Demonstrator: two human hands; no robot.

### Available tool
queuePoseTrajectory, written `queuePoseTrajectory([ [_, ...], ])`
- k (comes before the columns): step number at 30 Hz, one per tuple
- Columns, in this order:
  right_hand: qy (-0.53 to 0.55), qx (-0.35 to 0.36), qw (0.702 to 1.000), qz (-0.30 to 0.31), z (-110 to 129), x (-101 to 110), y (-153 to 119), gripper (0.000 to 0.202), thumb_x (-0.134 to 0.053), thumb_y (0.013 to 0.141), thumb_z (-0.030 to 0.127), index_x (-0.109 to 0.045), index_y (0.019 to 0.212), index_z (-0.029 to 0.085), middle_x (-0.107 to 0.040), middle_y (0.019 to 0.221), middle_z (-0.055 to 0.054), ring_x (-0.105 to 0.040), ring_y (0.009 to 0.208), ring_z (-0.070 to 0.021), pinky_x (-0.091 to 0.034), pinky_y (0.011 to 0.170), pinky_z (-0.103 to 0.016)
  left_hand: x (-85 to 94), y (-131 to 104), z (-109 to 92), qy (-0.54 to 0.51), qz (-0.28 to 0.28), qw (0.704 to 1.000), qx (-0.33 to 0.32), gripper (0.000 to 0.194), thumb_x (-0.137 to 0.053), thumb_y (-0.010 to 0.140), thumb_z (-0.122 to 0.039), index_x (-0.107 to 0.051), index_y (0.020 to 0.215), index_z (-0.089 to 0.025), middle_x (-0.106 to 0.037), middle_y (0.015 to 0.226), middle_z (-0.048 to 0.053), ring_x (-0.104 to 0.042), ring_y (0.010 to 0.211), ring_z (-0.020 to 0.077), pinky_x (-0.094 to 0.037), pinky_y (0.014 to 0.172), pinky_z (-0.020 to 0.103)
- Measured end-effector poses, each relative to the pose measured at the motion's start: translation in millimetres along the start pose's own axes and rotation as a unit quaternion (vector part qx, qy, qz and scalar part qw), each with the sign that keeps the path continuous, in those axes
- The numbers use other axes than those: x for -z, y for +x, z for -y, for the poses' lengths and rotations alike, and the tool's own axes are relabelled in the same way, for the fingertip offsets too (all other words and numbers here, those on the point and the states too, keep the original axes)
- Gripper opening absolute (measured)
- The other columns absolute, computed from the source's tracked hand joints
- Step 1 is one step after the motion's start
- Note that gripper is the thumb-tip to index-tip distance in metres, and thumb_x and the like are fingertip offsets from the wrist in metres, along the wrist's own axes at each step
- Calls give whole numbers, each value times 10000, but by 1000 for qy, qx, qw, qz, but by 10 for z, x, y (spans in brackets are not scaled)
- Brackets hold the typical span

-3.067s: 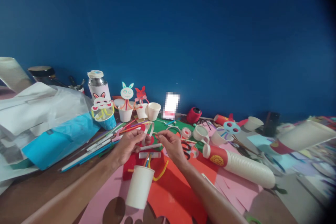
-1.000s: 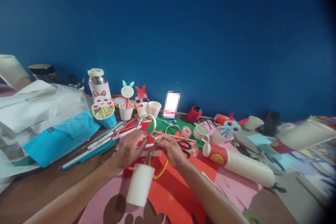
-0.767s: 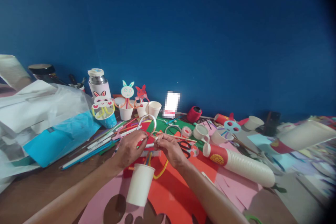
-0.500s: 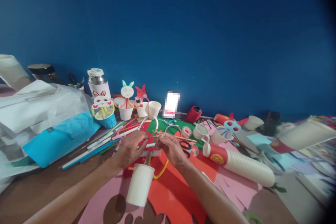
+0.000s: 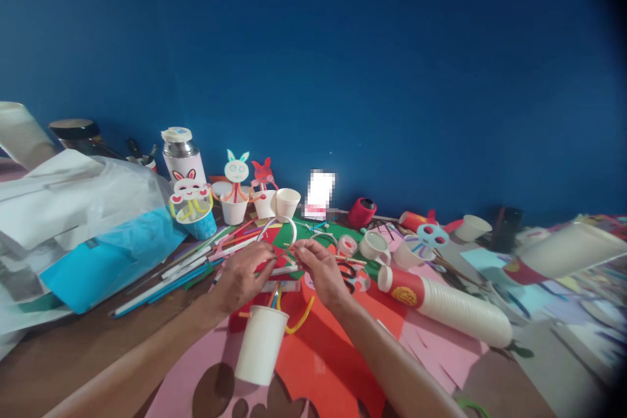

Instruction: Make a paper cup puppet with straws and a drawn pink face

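My left hand (image 5: 245,275) and my right hand (image 5: 319,269) face each other above the papers, fingertips pinched a short gap apart. Something thin and small shows between them, too fine to name. Just behind the fingers stands a white ring (image 5: 294,230), like a tape roll. Below the hands a white paper cup (image 5: 262,347) rests, slightly tilted, on red paper (image 5: 337,356) and pink paper. Blue and orange strips show at its far rim, and a yellow bent strip (image 5: 301,319) lies beside it. Black-handled scissors (image 5: 349,274) lie by my right wrist.
A stack of paper cups (image 5: 463,310) lies on the right. Rabbit-faced cup figures (image 5: 237,173) and a flask (image 5: 182,150) line the blue wall (image 5: 313,65). Pens (image 5: 166,287) and plastic-wrapped paper (image 5: 98,202) are on the left. A white mug (image 5: 375,247) stands behind my right hand.
My fingertips have drawn slightly apart, with the right hand a little higher. The cup and the other things stay in place.
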State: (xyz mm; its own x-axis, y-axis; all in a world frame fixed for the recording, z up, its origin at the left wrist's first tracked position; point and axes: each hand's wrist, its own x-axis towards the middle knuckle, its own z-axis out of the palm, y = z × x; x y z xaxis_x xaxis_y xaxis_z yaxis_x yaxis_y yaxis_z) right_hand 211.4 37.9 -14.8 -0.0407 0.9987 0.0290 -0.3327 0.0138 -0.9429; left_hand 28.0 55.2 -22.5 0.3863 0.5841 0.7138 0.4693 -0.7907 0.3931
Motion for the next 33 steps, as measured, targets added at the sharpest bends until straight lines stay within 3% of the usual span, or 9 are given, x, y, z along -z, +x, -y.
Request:
queuePoseTrajectory([
  [6, -12, -15, 1000, -6, -12, -2, -7, 229, -726, 695, 394, -688, 801, 194, -589, 703, 17, -466, 610, -107, -385, 603, -237, 50, 53, -109, -71, 49, 992, 87, 125, -510, 870, -172, -599, 785, -192, -656, 744, 9, -622, 691, 154, -516, 654, 266],
  [12, -11, -20, 1000, 4, 0, -30, -15, 198, -732, 677, 356, -687, 767, 185, -595, 690, 22, -459, 594, -99, -374, 603, -235, 78, 95, -202, -188, 60, 961, 192, 145, -521, 852, -212, -611, 739, -195, -637, 741, -5, -608, 671, 147, -544, 617, 254],
  [21, 3, -28, 999, 24, 18, -90, -51, 201, -758, 637, 315, -658, 762, 194, -625, 712, 25, -499, 619, -109, -396, 644, -248, 53, 94, -232, -262, 56, 934, 237, 144, -535, 829, -247, -628, 735, -193, -635, 716, 14, -606, 668, 167, -553, 617, 294],
  [26, -9, -17, 999, 33, -21, -67, -39, 204, -749, 664, 344, -650, 756, 191, -609, 678, 34, -485, 598, -101, -376, 617, -236, 52, 89, -228, -289, 95, 905, 296, 159, -557, 825, -295, -635, 766, -170, -643, 743, 10, -603, 688, 153, -524, 646, 266],
  [33, -44, -13, 998, 44, -77, -30, -21, 213, -690, 711, 390, -654, 758, 185, -579, 647, 32, -468, 580, -104, -365, 606, -239, 49, 97, -142, -268, 141, 907, 291, 149, -567, 813, -276, -648, 767, -159, -629, 689, -13, -558, 633, 127, -440, 604, 215],
])
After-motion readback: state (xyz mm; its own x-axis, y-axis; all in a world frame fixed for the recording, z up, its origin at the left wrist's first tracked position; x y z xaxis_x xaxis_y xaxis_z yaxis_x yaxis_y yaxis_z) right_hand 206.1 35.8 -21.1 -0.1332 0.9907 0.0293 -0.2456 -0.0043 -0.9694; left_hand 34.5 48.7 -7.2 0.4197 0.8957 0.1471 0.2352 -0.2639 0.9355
